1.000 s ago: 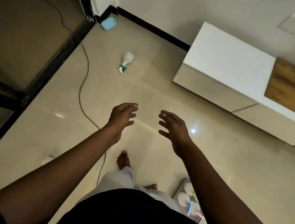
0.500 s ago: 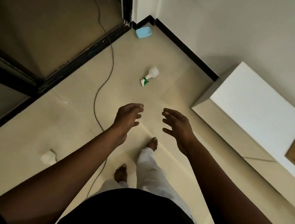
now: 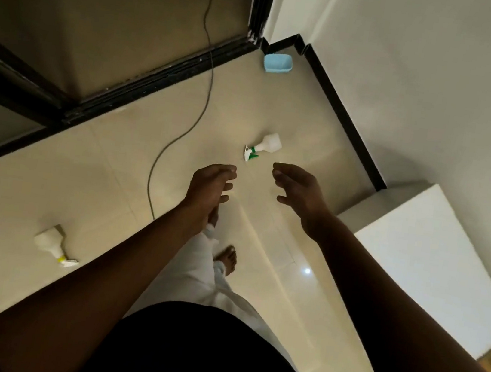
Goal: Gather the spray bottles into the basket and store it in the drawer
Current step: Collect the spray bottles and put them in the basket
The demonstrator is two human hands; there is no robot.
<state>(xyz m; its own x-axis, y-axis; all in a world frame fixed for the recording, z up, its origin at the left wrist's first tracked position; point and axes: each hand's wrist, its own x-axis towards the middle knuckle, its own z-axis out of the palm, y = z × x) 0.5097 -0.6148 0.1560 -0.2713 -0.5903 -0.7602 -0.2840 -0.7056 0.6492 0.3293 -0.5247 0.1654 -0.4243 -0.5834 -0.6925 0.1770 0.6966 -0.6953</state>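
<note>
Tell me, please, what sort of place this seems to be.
Probably a room in a home: a glossy tiled floor, a low white cabinet against the wall, and a dark-framed sliding door. A green-triggered spray bottle lies on the floor.

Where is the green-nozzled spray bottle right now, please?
In the head view, the bottle lies on the floor just beyond the right hand, between the cable and the skirting.

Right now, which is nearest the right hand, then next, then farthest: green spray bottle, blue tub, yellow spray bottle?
1. Green-trigger spray bottle, on the floor just ahead of the right hand.
2. Blue tub, in the far corner.
3. Yellow-trigger spray bottle, far left floor.
</note>
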